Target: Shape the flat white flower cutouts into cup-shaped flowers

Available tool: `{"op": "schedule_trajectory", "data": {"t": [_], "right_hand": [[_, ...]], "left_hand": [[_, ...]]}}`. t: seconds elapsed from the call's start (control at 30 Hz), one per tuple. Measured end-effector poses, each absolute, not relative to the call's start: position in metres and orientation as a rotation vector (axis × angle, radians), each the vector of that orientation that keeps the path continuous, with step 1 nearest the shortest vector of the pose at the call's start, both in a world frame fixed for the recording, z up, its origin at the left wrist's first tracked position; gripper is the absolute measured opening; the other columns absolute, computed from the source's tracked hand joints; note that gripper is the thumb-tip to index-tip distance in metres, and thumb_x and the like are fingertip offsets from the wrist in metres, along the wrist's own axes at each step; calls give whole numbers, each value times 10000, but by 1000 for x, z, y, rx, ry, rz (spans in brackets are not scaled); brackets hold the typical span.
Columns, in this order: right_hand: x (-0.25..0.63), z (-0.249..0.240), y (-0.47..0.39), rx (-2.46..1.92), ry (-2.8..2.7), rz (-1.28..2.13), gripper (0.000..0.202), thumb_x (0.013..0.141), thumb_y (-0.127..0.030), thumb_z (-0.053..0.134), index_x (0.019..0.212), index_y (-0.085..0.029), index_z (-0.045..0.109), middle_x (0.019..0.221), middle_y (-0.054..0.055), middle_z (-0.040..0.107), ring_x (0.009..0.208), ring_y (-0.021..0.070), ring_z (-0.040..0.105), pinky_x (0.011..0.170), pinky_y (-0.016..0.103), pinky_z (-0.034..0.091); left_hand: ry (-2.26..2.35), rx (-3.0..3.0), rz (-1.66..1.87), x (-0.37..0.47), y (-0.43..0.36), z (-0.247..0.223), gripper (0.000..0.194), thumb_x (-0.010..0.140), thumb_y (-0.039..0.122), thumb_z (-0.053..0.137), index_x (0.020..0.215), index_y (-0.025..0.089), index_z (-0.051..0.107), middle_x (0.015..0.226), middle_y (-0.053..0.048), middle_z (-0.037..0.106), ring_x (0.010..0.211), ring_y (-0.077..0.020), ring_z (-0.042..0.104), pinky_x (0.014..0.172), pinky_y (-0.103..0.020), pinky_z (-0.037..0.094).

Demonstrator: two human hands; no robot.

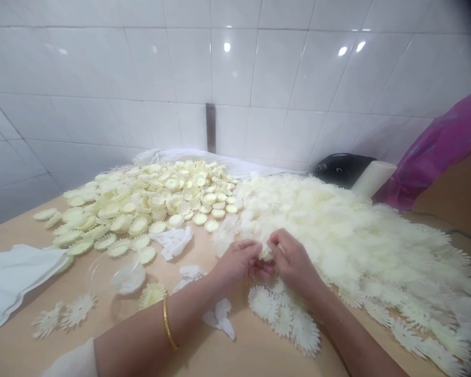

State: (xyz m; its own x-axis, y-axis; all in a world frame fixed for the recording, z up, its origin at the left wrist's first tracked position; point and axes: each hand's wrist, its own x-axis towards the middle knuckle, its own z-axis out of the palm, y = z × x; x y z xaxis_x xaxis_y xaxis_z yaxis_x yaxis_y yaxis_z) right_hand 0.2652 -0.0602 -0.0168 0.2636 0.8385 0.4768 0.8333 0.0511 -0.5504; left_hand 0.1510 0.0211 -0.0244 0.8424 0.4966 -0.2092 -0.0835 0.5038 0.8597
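Note:
Between the fingertips of both hands is a small pale flower-like piece with a toothed edge (266,252), partly hidden by the fingers. My left hand (241,259), with a gold bangle (168,322) on its forearm, pinches it from the left. From the right, my right hand (292,256) grips its edge with thumb and fingers. Just below my hands lie several flat white petal cutouts (284,317), overlapping on the table. To the right spreads a large heap of similar thin white cutouts (349,241). Cupped yellowish pieces with toothed rims (157,199) are piled at the back left.
A clear bowl (127,272) with white contents stands left, near crumpled white tissues (175,242). Folded white paper (15,277) lies at the left edge. A black bag (339,167), a white roll (373,177) and magenta plastic (432,146) sit back right, before the tiled wall (235,63).

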Motion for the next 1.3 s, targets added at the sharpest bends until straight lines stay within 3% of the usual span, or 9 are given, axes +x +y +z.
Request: {"op": "schedule_trajectory", "data": {"t": [0.13, 0.23, 0.43, 0.63, 0.9, 1.13, 1.3], "right_hand": [[261, -19, -60, -1761, -1647, -193, 148, 791, -115, 326, 671, -185, 377, 689, 30, 460, 656, 163, 440, 592, 286, 356], [260, -19, -60, -1767, -1660, -178, 160, 808, -127, 316, 673, -186, 379, 695, 32, 455, 657, 165, 435, 600, 296, 361], [265, -15, -62, -1651, -1406, 326, 169, 830, -251, 360, 679, -191, 404, 671, 8, 457, 604, 144, 469, 540, 265, 406], [270, -14, -62, -1512, -1245, 631, 183, 798, -311, 447, 668, -182, 446, 623, -19, 464, 593, 130, 492, 575, 258, 434], [262, -14, -61, -1566, -1371, 492, 182, 771, -342, 505, 698, -176, 518, 701, 22, 538, 672, 154, 518, 601, 256, 426], [264, -23, -57, -1705, -1074, 116, 268, 786, -330, 463, 568, -182, 411, 534, -36, 400, 523, 114, 388, 498, 228, 324], [267, -21, -57, -1685, -1024, 197, 315, 789, -378, 452, 554, -183, 377, 508, -49, 348, 499, 101, 337, 485, 221, 300]], "left_hand": [[555, 1071, 465, 149, 22, -26, 422, 694, 304, 626, 1052, 143, 474, 660, -52, 610, 577, -164, 614, 541, -272, 476], [467, 1146, 476, 148, 22, -27, 406, 673, 329, 643, 1005, 126, 527, 672, -55, 614, 586, -152, 608, 556, -262, 475], [397, 1056, 394, 148, 25, -24, 286, 655, 178, 653, 917, 99, 568, 649, -66, 628, 614, -161, 627, 598, -256, 481], [418, 1030, 381, 147, 29, -22, 252, 641, 173, 659, 854, 100, 546, 630, -82, 631, 616, -189, 638, 582, -265, 485], [513, 1209, 503, 148, 22, -29, 237, 617, 228, 675, 772, 130, 525, 546, -28, 596, 493, -137, 579, 499, -246, 461], [566, 1124, 488, 154, 13, -18, 255, 649, 145, 623, 875, 115, 509, 526, -35, 600, 507, -149, 598, 513, -244, 470], [580, 1061, 460, 153, 15, -15, 260, 649, 98, 599, 896, 101, 516, 525, -53, 598, 509, -157, 602, 514, -247, 474]]}}
